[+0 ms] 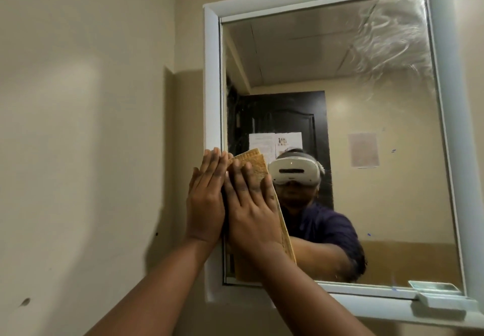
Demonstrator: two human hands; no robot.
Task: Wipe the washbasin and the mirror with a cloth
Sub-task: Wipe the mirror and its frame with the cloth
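Observation:
A white-framed mirror (353, 78) hangs on the beige wall, smeared with streaks at its upper right. A yellow-brown cloth (252, 162) lies flat against the glass near the mirror's lower left corner. My right hand (248, 204) presses flat on the cloth with fingers spread. My left hand (205, 199) lies flat beside it, over the frame's left edge and the cloth's left side. The cloth's lower part (286, 241) shows past my right wrist. The washbasin is out of view.
A small white soap dish (442, 303) sits on the mirror's lower ledge at the right. Bare beige wall (91, 126) fills the left. The mirror reflects a dark door with papers on it and a person wearing a headset.

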